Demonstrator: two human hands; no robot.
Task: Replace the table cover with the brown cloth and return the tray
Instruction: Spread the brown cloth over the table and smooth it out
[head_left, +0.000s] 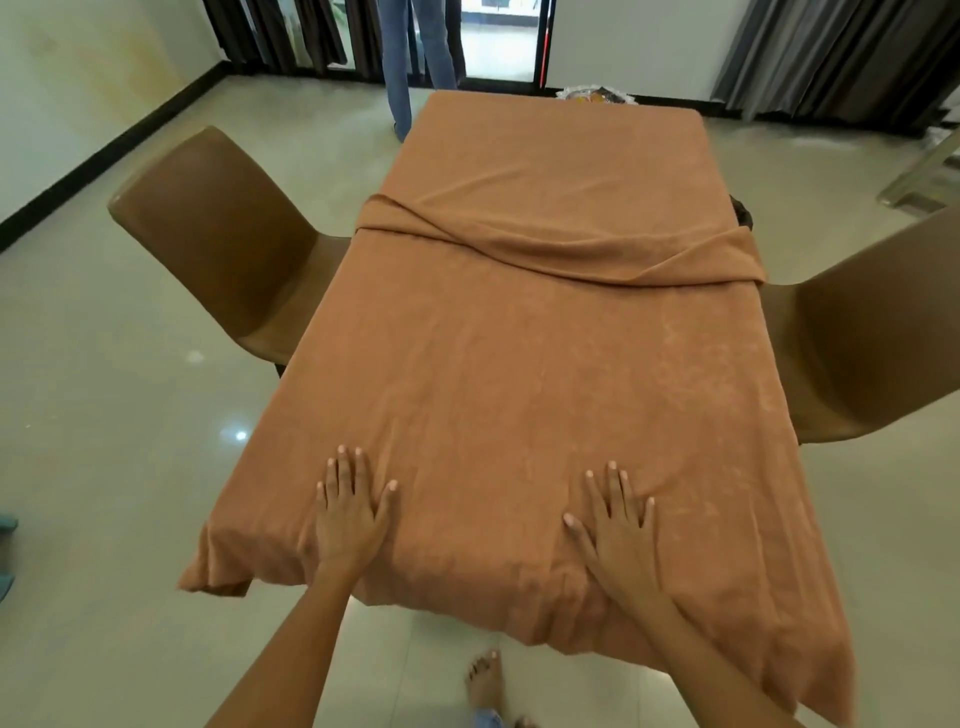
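The brown cloth (519, 364) is lying draped over the counter, looking soft, light and prone to sliding; its hanging near hem looks the best place to take hold. The left hand (349, 514) and right hand (618, 530) are pressing it with flat, spread fingers (343, 467), grasping nothing; a bunched fold is sitting well beyond them.

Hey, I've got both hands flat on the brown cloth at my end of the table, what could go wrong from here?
1. The brown cloth has a thick fold across its middle; pushing forward with the left hand and right hand may bunch it more.
2. The cloth hangs lower at your near right corner, so it may end up crooked.
3. The hanging edge is close to your bare foot; stepping on it might drag the cloth.
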